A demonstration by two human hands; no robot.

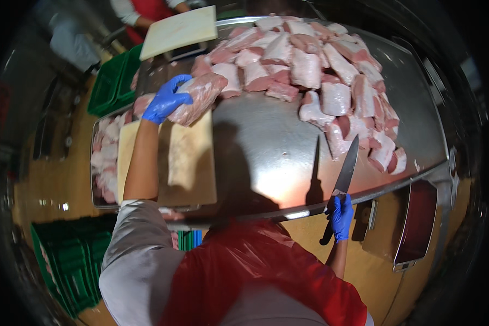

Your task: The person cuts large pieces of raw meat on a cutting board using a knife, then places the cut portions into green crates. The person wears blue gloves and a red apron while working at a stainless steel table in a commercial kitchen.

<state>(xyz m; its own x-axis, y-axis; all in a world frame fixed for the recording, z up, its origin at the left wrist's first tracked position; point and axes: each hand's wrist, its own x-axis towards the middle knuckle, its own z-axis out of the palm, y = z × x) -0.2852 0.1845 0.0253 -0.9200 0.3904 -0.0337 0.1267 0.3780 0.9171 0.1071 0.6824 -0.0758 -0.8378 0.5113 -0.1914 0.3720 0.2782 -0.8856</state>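
My left hand [169,100], in a blue glove, grips a thick piece of raw meat [200,98] above the far end of a pale cutting board [193,163]. The fingers wrap its left side. Near the table's front edge on the right, my gloved right hand [341,218] is closed round the dark handle of a long knife [346,168]. Its blade points up and away, apart from the meat. A large heap of pale pink meat pieces [304,65] lies across the back and right of the steel table [255,146].
A metal tray [94,179] of pale meat scraps sits left of the board. Green crates [107,87] stand at far left, with more green crates [65,266] at lower left. Across the table, another person's arm [141,20] is near a white board [182,30]. A metal tub [417,223] stands at lower right.
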